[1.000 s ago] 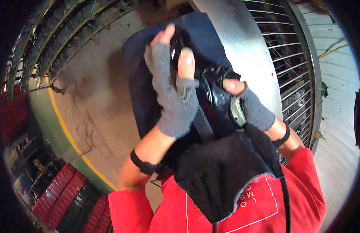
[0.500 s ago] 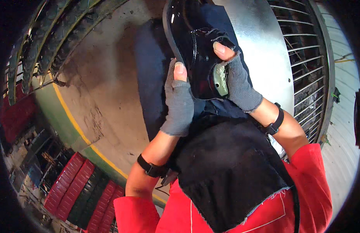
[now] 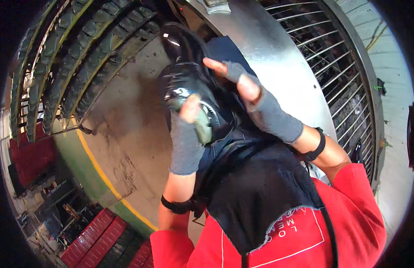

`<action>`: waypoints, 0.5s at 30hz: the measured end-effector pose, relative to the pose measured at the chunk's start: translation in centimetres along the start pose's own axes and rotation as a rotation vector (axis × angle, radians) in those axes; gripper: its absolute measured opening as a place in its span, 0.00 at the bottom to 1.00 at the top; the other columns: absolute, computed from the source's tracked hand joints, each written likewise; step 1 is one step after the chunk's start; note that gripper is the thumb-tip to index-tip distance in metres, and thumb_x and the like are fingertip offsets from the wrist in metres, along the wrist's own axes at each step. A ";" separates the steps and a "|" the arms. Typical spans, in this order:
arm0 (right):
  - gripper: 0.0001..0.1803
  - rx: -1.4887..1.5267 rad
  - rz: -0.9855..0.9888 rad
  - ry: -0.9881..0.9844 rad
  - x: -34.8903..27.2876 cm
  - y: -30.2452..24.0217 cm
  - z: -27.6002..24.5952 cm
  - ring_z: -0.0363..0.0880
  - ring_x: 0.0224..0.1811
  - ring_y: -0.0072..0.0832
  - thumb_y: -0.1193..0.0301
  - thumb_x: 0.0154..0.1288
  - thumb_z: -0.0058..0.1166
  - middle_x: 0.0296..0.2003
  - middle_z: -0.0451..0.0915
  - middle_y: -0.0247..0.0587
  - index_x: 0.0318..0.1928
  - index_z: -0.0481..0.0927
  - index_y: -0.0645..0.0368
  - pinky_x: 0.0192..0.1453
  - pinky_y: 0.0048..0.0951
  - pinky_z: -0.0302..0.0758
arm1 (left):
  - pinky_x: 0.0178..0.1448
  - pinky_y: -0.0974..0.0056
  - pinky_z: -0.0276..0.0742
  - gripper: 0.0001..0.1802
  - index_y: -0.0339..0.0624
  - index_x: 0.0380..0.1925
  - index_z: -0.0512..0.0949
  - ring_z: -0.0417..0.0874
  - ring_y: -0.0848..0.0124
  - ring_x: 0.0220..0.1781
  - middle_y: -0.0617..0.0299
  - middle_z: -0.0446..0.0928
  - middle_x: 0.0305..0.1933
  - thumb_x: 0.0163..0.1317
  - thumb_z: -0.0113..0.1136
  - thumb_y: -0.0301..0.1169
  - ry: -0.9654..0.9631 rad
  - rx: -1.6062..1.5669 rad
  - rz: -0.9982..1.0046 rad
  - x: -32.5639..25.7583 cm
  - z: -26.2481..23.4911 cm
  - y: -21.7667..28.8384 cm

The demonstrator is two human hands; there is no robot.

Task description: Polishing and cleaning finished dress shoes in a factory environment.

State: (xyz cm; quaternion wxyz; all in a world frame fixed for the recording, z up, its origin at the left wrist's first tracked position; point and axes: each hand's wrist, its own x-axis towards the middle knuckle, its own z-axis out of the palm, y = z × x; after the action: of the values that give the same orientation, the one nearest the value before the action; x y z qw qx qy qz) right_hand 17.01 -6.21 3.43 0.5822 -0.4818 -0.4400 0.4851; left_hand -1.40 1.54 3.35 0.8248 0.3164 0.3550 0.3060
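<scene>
A glossy black shoe (image 3: pixel 182 42) is held over my lap, toe pointing away, with a pale green last (image 3: pixel 203 127) showing in its opening. My left hand (image 3: pixel 185 134), in a grey fingerless glove, grips the shoe at its left side, the thumb over the last. On the other side my right hand (image 3: pixel 256 96), gloved likewise, has its index finger stretched toward the shoe and its thumb apart. Whether that fingertip touches the shoe is blurred. Dark blue cloth (image 3: pixel 222 47) lies beneath the shoe, and a black apron (image 3: pixel 260 187) covers my front.
To my right runs a curved metal surface (image 3: pixel 278 67) beside a barred rack (image 3: pixel 338 76). Curved racks (image 3: pixel 88 40) holding several dark shoe-like pieces stand at the upper left. Red and black ribbed pieces (image 3: pixel 88 236) lie lower left, past a yellow floor line (image 3: pixel 99 167).
The shoe has turned and come lower and leftward, showing the other side of the last. My right hand has let go and opened; my left thumb has moved onto the last.
</scene>
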 end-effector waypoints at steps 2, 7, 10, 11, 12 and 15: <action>0.38 0.397 0.003 0.077 0.7 -1.8 1.4 0.71 0.67 0.21 0.46 0.82 0.47 0.61 0.76 0.31 0.77 0.67 0.63 0.75 0.27 0.64 | 0.75 0.55 0.72 0.37 0.30 0.71 0.67 0.79 0.60 0.69 0.50 0.76 0.67 0.71 0.58 0.46 -0.162 -0.155 0.088 -0.6 1.9 1.6; 0.29 -0.080 -0.139 0.231 -0.1 -2.1 4.1 0.75 0.61 0.26 0.57 0.82 0.45 0.55 0.82 0.42 0.69 0.75 0.68 0.73 0.31 0.65 | 0.80 0.60 0.61 0.57 0.29 0.72 0.62 0.71 0.60 0.70 0.48 0.68 0.70 0.52 0.63 0.62 -0.170 -0.090 0.181 -3.6 5.6 2.4; 0.29 -0.230 -0.257 0.280 -0.4 -1.7 3.8 0.75 0.61 0.27 0.56 0.84 0.43 0.58 0.81 0.43 0.70 0.75 0.68 0.72 0.31 0.66 | 0.80 0.60 0.59 0.56 0.29 0.71 0.63 0.69 0.60 0.72 0.48 0.67 0.71 0.52 0.64 0.61 -0.175 -0.559 0.013 -4.9 5.5 1.1; 0.30 -0.284 -0.276 0.291 -0.5 -1.6 3.7 0.75 0.62 0.27 0.54 0.85 0.42 0.59 0.81 0.43 0.70 0.74 0.67 0.72 0.31 0.67 | 0.78 0.59 0.64 0.47 0.30 0.69 0.66 0.73 0.61 0.70 0.49 0.70 0.69 0.59 0.62 0.55 -0.099 -0.212 0.140 -5.3 5.6 1.1; 0.30 -0.277 -0.269 0.288 -0.5 -1.4 3.7 0.75 0.62 0.27 0.54 0.85 0.42 0.59 0.81 0.43 0.70 0.74 0.67 0.72 0.31 0.67 | 0.78 0.59 0.64 0.47 0.30 0.69 0.66 0.73 0.61 0.70 0.49 0.70 0.69 0.59 0.62 0.55 -0.089 -0.210 0.137 -5.2 5.4 1.4; 0.44 0.483 0.138 0.011 -0.1 -0.9 3.7 0.72 0.70 0.32 0.41 0.82 0.45 0.68 0.76 0.47 0.76 0.64 0.70 0.74 0.31 0.68 | 0.71 0.52 0.76 0.33 0.35 0.68 0.71 0.82 0.59 0.63 0.54 0.78 0.65 0.74 0.57 0.48 -0.190 -0.011 0.199 -3.5 4.3 3.3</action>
State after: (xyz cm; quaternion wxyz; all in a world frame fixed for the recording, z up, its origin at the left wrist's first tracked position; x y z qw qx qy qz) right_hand 13.54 -5.91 4.86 0.6482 -0.3603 -0.2743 0.6122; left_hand -0.98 -0.29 9.55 0.8219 0.3732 0.2403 0.3570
